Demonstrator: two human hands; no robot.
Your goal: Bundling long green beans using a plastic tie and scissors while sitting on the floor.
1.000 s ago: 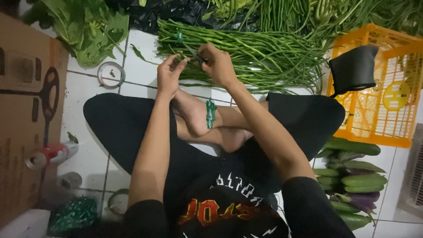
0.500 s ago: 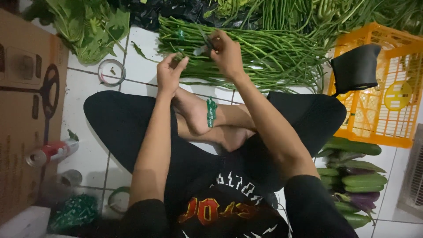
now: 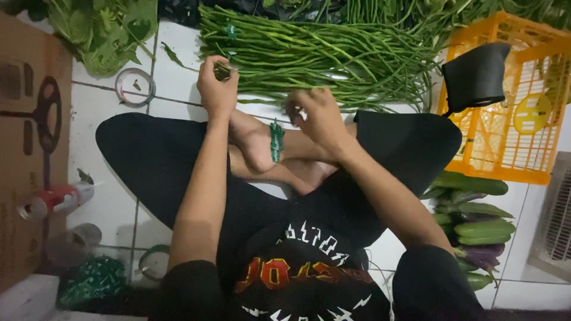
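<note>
Left hand clamped on gathered yardlong beans; right hand curled, contents unclear. Big loose bean pile left unbundled.

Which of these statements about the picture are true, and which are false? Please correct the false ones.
1. The left hand grips the ends of some long beans. True.
2. The right hand rests inside the orange crate. False: it is above the crossed feet, near the beans.
3. A green band sits on a foot. True.
4. Cucumbers lie left of the person. False: they lie on the right, below the crate.
</note>
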